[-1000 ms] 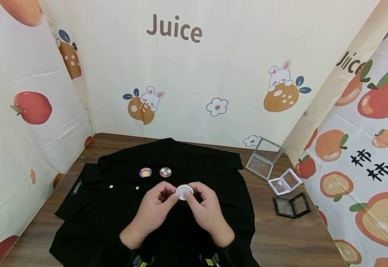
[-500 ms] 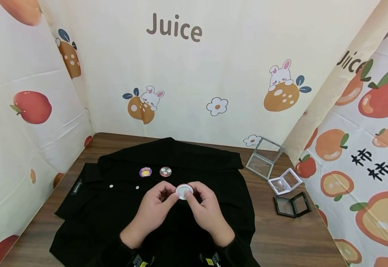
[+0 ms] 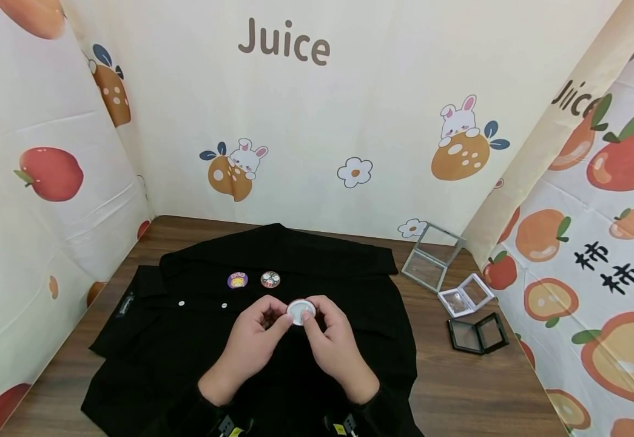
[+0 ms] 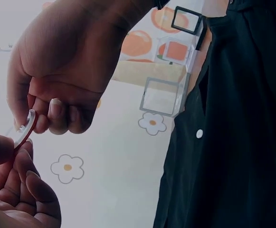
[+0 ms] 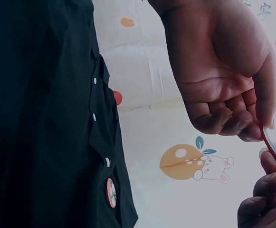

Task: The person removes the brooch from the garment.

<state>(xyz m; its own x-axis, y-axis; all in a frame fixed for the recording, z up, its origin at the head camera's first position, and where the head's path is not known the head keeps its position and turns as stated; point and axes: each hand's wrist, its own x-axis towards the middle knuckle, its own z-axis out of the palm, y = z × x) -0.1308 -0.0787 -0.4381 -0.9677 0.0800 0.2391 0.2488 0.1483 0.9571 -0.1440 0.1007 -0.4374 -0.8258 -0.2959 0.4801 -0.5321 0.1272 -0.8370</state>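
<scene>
Above the black shirt (image 3: 185, 364), a round badge (image 3: 300, 312) is held with its pale back facing up. My left hand (image 3: 251, 349) pinches its left edge between thumb and fingers. On the other side my right hand (image 3: 338, 349) grips it, the thumb lying across its back. A red edge shows on the badge (image 4: 27, 130) in the left wrist view; its front is hidden. Two other round badges sit on the shirt beyond my hands: a purple one (image 3: 237, 280) and a multicoloured one (image 3: 270, 279).
Three open frame cases stand on the wooden table (image 3: 458, 388) at right: a grey one (image 3: 428, 260), a white one (image 3: 465, 297) and a black one (image 3: 477, 335). Printed curtains (image 3: 306, 121) enclose the table at the back and both sides.
The head view has tilted very slightly, so the scene sits a few pixels higher. Both hands keep the same hold on the badge.
</scene>
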